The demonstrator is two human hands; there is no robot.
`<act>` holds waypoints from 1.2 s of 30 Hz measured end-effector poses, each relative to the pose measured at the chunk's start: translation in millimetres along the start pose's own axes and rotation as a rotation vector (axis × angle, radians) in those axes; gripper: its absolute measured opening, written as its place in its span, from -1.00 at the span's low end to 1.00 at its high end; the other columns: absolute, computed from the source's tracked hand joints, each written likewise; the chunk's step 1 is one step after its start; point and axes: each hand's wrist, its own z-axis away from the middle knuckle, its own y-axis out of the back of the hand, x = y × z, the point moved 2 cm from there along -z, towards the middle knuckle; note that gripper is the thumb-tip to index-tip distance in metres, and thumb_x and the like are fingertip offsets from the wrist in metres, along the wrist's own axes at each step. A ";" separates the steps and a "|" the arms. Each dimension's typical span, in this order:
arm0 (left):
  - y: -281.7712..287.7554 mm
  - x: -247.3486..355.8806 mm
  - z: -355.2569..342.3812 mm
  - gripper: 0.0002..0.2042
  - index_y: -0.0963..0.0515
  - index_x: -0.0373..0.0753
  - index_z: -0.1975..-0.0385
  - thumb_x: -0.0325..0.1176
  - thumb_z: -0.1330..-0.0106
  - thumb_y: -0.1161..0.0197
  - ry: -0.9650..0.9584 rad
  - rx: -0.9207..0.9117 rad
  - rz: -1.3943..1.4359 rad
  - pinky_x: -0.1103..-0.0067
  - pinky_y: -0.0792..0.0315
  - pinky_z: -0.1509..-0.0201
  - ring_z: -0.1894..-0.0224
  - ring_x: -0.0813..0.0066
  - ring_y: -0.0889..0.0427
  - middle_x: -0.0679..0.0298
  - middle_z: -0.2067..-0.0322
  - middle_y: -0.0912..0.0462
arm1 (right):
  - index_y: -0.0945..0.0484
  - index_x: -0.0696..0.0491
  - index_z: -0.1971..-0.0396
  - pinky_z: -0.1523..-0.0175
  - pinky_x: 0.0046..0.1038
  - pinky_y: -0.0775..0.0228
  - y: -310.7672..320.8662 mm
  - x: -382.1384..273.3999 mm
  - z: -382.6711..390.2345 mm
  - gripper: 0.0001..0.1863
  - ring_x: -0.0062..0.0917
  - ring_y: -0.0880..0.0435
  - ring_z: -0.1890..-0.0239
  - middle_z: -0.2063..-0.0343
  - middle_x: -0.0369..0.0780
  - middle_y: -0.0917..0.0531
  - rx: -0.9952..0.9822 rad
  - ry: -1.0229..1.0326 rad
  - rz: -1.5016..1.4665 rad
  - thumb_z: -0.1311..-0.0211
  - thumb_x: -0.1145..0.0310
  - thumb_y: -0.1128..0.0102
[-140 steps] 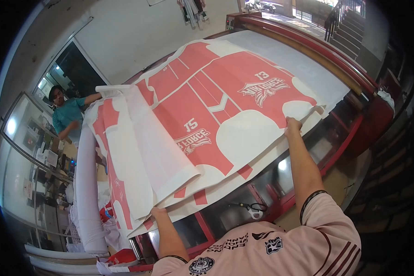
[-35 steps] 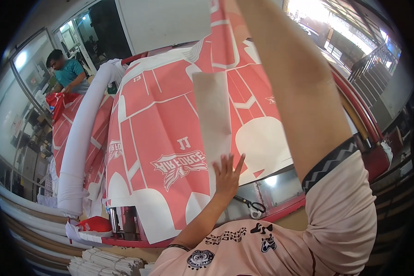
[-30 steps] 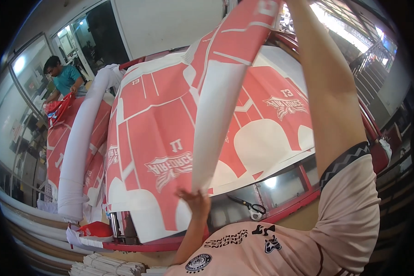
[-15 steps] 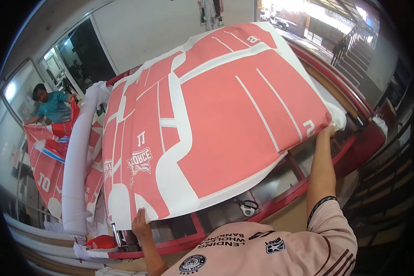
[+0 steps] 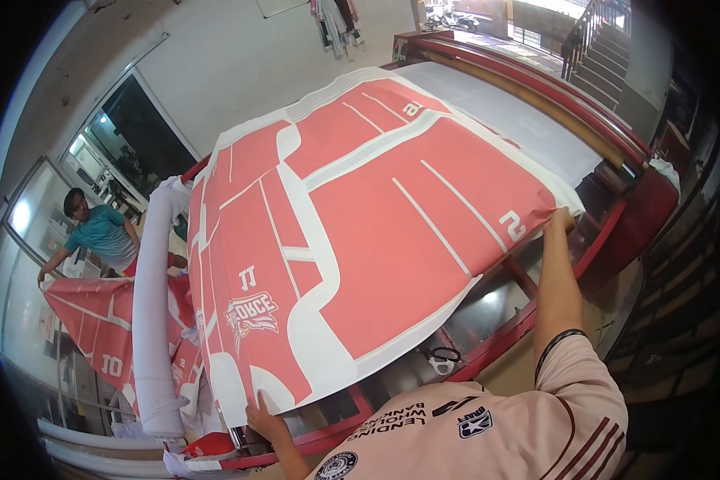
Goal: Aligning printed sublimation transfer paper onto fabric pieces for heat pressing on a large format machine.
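Observation:
A large red-and-white printed sheet (image 5: 400,216) with jersey panel shapes stretches before me over a red-framed machine. My left hand (image 5: 264,416) pinches its near left edge between thumb and fingers. Farther off on the right, my right hand (image 5: 561,220) grips the near right corner, where the sheet bunches up. The sheet hangs fairly taut between both hands, its near edge bowing over the frame. Whether it is cloth or paper I cannot tell.
A pale machine bed (image 5: 504,100) with a roller (image 5: 552,100) lies beyond the sheet. Scissors (image 5: 442,360) rest below its near edge. A white-wrapped roll (image 5: 153,320) stands at left; behind it a co-worker (image 5: 100,232) holds another red printed piece (image 5: 96,328).
Both hands have drawn the sheet toward the near left, uncovering the pale bed at the far right. My view has shifted. The co-worker's piece now hangs spread out lower.

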 end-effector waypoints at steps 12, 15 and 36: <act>-8.2 52.1 14.8 -0.44 -0.40 -0.14 -0.13 0.13 -0.28 -0.08 1.345 0.227 1.947 0.33 -0.47 -0.03 -0.07 0.27 -0.48 0.11 -0.09 -0.42 | -0.54 0.11 0.21 0.30 -0.40 -0.50 87.8 -24.3 50.4 -0.75 -0.51 -0.64 0.39 0.36 -0.27 -0.63 -0.657 -0.122 0.147 -0.06 0.52 -0.26; -55.9 -13.1 5.5 -0.54 -0.40 -0.32 -0.07 -0.10 -0.33 -0.02 1.396 0.144 1.731 0.30 -0.47 -0.07 -0.01 0.22 -0.54 0.05 -0.03 -0.48 | -0.54 0.15 0.23 0.33 -0.44 -0.46 62.9 -14.0 45.5 -0.78 -0.53 -0.62 0.38 0.35 -0.27 -0.63 -0.630 -0.055 -0.020 -0.07 0.65 -0.17; -220.3 -143.8 -66.0 -0.48 -0.36 -0.20 -0.02 -0.82 -0.02 -0.01 1.190 0.052 1.918 0.59 -0.44 0.30 0.21 0.40 -0.56 0.26 0.15 -0.53 | -0.21 0.31 -0.13 -0.02 -0.32 -0.49 45.6 87.3 64.7 -0.22 -0.26 -0.61 0.07 0.04 0.07 -0.54 -0.397 0.234 0.318 0.12 0.54 -0.44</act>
